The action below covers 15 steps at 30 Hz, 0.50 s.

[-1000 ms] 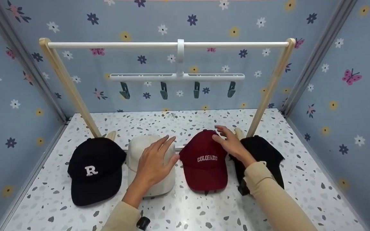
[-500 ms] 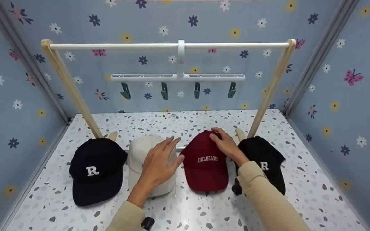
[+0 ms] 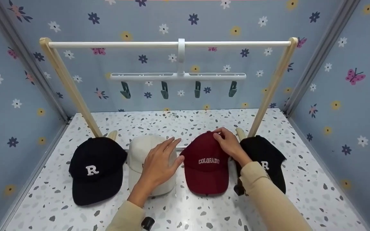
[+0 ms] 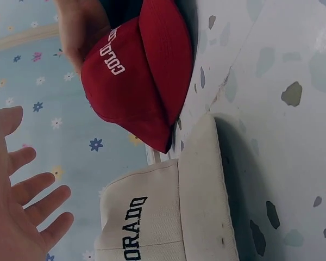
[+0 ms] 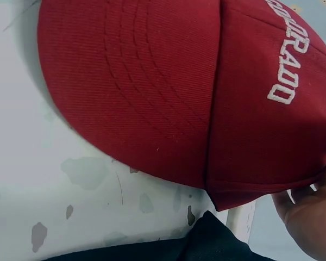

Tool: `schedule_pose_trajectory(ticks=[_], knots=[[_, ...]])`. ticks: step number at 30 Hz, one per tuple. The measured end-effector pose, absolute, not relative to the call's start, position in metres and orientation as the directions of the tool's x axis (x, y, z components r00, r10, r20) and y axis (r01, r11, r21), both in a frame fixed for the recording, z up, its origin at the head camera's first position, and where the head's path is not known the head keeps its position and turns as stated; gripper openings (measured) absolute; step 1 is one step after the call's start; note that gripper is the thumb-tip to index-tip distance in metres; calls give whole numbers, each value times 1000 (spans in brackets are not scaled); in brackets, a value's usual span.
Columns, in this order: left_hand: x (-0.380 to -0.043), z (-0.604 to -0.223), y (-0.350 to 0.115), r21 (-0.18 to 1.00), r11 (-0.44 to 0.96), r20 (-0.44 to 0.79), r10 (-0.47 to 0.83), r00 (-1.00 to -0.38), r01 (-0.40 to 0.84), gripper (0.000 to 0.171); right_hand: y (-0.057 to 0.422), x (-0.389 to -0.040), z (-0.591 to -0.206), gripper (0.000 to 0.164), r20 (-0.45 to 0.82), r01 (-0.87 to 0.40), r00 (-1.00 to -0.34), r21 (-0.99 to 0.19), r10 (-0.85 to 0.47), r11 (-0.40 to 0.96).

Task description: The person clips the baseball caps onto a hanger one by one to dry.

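Observation:
A dark red baseball cap (image 3: 206, 178) lettered COLORADO lies on the speckled tabletop, brim toward me. My right hand (image 3: 230, 144) holds its crown by the upper right side, thumb on top, fingers curled at the far edge; in the right wrist view, fingertips (image 5: 301, 193) go under the cap's edge. My left hand (image 3: 160, 162) hovers over a cream cap (image 3: 138, 144), partly hiding it. The left wrist view shows those fingers (image 4: 46, 206) spread apart, holding nothing, and dark lettering on the cream cap.
A black cap (image 3: 98, 183) with a white R lies at left, another black cap (image 3: 260, 150) at right, partly behind my forearm. Behind them stands a wooden rack (image 3: 69, 86) with a white rail (image 3: 117, 45). From it hangs a white hanger (image 3: 178, 76) with several green clips (image 3: 164, 90).
My right hand has come down from beside the red cap onto its crown and taken hold. The cap has shifted slightly toward me. The left hand moved a little right, then stayed over the cream cap.

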<state>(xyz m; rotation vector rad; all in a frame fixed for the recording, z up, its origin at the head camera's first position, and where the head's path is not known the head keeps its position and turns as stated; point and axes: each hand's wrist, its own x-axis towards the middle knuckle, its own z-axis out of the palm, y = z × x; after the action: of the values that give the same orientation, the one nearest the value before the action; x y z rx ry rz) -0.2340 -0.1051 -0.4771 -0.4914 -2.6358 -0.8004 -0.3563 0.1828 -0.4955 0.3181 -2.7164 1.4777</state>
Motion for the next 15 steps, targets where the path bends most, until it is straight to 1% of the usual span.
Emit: schedule_pose_trajectory(ticks=[8,15], knots=[[-236,-475,-106,459,784,414,228,-881,418,58,184,-351,-484,19,154,-239,-966,-835,-207,495],[-241,-471,-106,451,779,414,250,-875,436,56,184,-345,-474,18,167,-272,-954,-836,-251,477]])
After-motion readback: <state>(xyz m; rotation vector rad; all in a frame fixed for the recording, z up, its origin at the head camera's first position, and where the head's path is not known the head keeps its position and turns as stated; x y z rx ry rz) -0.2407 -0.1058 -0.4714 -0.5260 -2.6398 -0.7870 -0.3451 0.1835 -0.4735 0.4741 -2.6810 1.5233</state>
